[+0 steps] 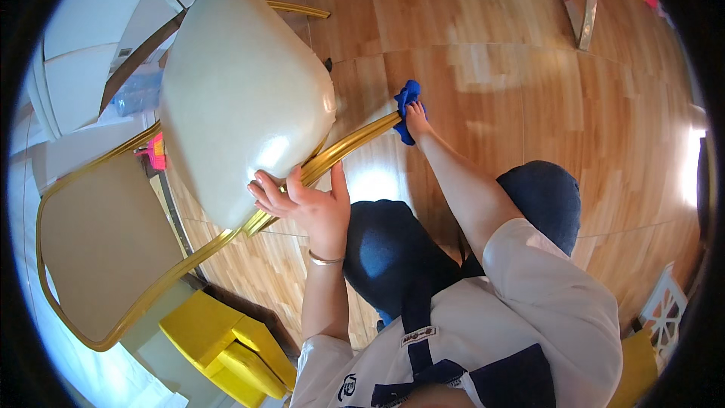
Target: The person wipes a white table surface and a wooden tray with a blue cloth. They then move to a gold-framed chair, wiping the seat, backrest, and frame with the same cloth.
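Note:
A chair with a cream padded seat [243,79], a gold metal frame and a beige backrest [107,238] is tipped over in front of me. Its gold front leg [357,144] points to the right. My left hand [311,204], with a bracelet at the wrist, grips that leg close to the seat, fingers on the seat side and thumb across the leg. At the leg's far end, my right hand [418,120] presses a blue cloth [409,96] around the tip. The fingers of this hand are partly hidden by the cloth.
Below is a wood-look floor [481,96]. A yellow armchair-shaped object [232,345] stands at lower left, near white cabinets [85,28]. A pink brush head [156,151] shows behind the chair. One metal leg [589,5] rises at upper right; a white lattice panel [664,300] is at lower right.

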The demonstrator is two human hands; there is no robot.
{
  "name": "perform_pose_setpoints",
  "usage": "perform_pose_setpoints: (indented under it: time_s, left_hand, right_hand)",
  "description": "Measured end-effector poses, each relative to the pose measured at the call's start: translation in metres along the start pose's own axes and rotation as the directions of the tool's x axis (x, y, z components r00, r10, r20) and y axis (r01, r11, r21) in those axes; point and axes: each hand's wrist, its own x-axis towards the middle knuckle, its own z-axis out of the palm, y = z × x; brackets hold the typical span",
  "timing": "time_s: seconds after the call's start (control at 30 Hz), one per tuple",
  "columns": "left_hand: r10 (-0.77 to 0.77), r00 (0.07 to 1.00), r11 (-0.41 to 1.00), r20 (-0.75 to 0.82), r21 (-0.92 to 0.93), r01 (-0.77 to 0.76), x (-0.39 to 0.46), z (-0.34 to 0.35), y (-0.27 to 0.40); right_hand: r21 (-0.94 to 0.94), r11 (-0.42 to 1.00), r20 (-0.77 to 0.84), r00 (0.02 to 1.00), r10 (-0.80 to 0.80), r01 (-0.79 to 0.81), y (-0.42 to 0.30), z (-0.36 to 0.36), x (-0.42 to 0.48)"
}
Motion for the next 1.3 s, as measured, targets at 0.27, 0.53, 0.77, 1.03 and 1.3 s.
perform_pose_setpoints:
  time_s: [0.27,0.53,0.77,1.03,1.3]
  left_hand:
    - [-0.023,0.999,0.997,-0.035,-0.069,0.021,-0.001,0.001,-0.002]
    - [-0.028,0.997,0.996,-0.077,-0.085,0.021,-0.005,0.007,-0.006]
    - [0.061,0.998,0.994,0.002,-0.087,-0.061,-0.005,0.003,-0.008]
    - [-0.033,0.999,0.938,0.019,-0.344,0.037,-0.027,-0.009,-0.031]
    - [-0.211,0.972,0.764,0.099,-0.604,0.228,-0.077,0.01,-0.044]
  right_hand:
    - [0.423,0.905,-0.279,0.956,0.091,0.037,-0.13,-0.031,-0.073]
    - [0.343,0.869,-0.403,0.892,-0.205,0.355,-0.211,-0.066,-0.117]
    - [0.53,0.841,-0.402,0.906,0.134,0.111,-0.123,-0.014,-0.057]
    - [0.1,0.82,-0.256,0.811,-0.526,0.563,-0.237,-0.081,-0.142]
    - [-0.146,0.639,0.028,0.649,-0.76,0.755,-0.26,-0.114,-0.171]
